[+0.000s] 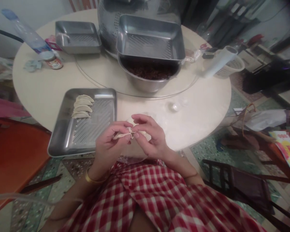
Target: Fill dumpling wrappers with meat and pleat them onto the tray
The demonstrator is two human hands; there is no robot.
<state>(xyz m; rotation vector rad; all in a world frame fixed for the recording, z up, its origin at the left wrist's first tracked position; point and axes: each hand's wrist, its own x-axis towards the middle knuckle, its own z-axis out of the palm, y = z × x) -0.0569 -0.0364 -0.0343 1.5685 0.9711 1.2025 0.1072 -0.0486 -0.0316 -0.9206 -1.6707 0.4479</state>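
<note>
Pale folded dough wrapper (122, 135) clamped between thumbs and fingertips of left hand (108, 138) and right hand (153, 137), at near edge of table (195, 112). Just left: steel tray (105, 111) bearing row of pale dumplings (82, 109). Beyond: metal bowl (149, 85) of dark mixture (149, 72).

Shiny metal, matt dough, clear plastic and woven cloth.
Tray (94, 129): glossy metal, base ridged. Bowl (147, 86): smooth, reflective metal. Dumplings (82, 109): matt dough. Bottle (26, 35): translucent, glossy plastic. Garment (159, 187): matt cloth.
</note>
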